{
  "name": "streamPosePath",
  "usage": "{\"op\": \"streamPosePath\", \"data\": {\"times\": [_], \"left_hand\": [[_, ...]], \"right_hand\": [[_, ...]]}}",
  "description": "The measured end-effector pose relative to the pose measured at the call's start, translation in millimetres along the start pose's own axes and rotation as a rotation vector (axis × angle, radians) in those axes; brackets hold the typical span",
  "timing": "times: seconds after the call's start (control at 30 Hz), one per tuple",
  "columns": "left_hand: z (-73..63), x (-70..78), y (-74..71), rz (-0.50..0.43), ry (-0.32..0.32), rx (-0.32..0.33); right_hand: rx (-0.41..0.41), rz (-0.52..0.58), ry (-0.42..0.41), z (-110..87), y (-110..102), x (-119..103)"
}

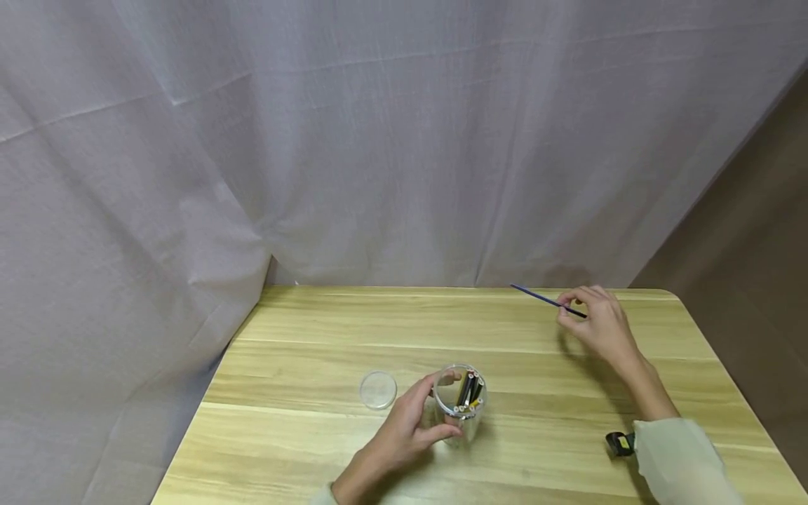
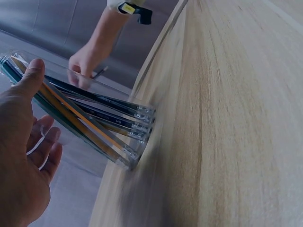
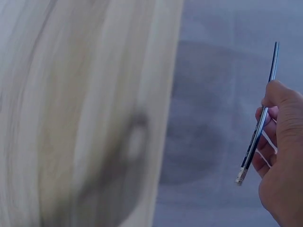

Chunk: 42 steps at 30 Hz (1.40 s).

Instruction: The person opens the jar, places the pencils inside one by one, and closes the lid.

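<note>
My left hand (image 1: 407, 428) is wrapped round a clear plastic jar (image 1: 467, 426) standing on the table, thumb on the near side. Several pencils (image 1: 468, 390) lean inside it; the left wrist view shows their eraser ends (image 2: 137, 135) at the bottom. Out to the right, above the table's far part, my right hand (image 1: 602, 328) pinches a dark blue pencil (image 1: 536, 296) between thumb and fingers. In the right wrist view this pencil's eraser end (image 3: 240, 176) points down. A round clear lid (image 1: 378, 390) lies flat to the left of the jar.
The wood-grain table (image 1: 303, 351) ends at a grey curtain (image 1: 391, 175) along its back. A brown surface (image 1: 745, 280) rises beyond the right edge. A small black device (image 1: 620, 444) with a yellow label sits at my right wrist.
</note>
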<state>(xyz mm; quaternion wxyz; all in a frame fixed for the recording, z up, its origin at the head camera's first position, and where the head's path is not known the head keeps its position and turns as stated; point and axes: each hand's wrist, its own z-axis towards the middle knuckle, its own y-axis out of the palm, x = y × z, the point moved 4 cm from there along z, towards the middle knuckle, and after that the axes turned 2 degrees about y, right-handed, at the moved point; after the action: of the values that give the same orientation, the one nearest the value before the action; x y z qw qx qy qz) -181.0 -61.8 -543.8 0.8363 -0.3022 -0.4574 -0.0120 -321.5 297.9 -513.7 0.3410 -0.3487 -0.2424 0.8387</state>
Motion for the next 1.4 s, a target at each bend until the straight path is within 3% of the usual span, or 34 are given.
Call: {"op": "streamPosePath", "data": {"times": [0.23,0.47,0.73,1.03,1.13,1.4], "left_hand": [[3.7,-4.1,-0.2,0.015,0.012,-0.002],[6.9,-7.8,-2.2,0.015,0.003,-0.002],[8.6,-10.5,-3.8,0.064,0.072,0.020],[9.6,-12.9,-5.0,0.053,0.030,0.008],[10.2,-12.5,-5.4,0.066,0.047,0.015],[12.6,-12.9,-5.8,0.063,0.045,0.010]], "right_hand": [[0.021,0.051,-0.059,9.2,-11.7,-39.3],[0.101,0.181,-0.143,15.4,-16.6,-73.4],[0.100,0.256,-0.160,20.5,-26.0,-107.4],[0.120,0.349,-0.234,24.7,-36.9,-145.8],[0.126,0.391,-0.267,26.3,-41.0,-161.8],[0.145,0.575,-0.332,30.8,-51.8,-199.3]]}}
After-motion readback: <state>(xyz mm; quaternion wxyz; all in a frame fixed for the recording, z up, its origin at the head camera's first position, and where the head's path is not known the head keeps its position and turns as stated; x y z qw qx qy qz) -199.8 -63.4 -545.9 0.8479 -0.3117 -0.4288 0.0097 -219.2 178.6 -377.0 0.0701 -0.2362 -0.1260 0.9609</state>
